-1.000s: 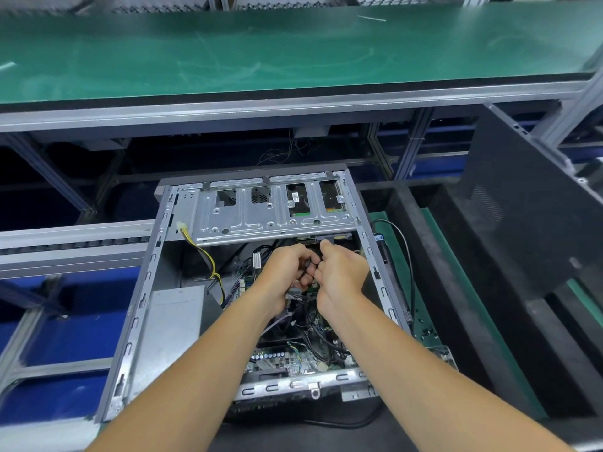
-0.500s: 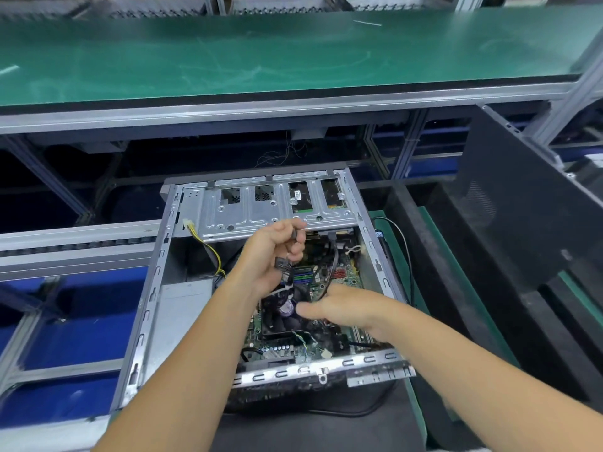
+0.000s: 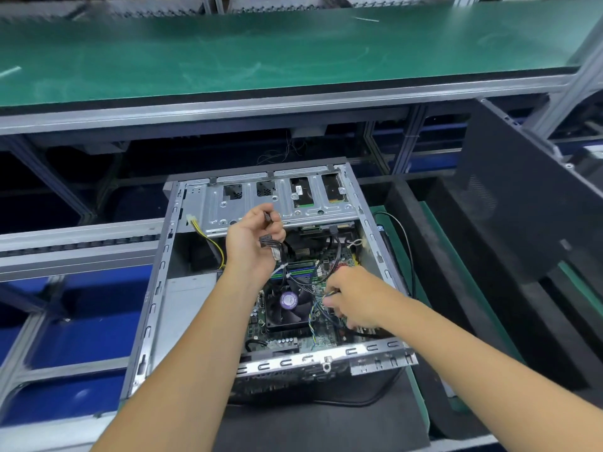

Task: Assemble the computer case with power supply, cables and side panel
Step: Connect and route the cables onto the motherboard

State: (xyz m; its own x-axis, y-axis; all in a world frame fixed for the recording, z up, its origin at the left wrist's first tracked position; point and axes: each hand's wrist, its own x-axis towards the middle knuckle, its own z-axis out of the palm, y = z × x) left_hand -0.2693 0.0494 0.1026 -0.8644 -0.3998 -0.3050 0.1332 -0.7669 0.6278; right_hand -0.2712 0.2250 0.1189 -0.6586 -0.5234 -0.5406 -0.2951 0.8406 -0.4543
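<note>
Head view:
Case: computer case (image 3: 153, 288) lies open on its side, below the green bench (image 3: 261, 53).
Left hand: left hand (image 3: 251, 246) above the case's middle, fingers curled around black cables (image 3: 269, 241).
Right hand: right hand (image 3: 355, 296) low inside the case, right of the fan (image 3: 288, 301), fingertips pinching thin wires (image 3: 318, 309).
Side panel: side panel (image 3: 522, 203) leans upright, right of the case.

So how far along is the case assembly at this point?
Done: the power supply sits inside the open case. In hand: the left hand holds black cable connectors up, and the right hand pinches thin wires beside the CPU fan. Left: cabling, and the side panel, still off.
</note>
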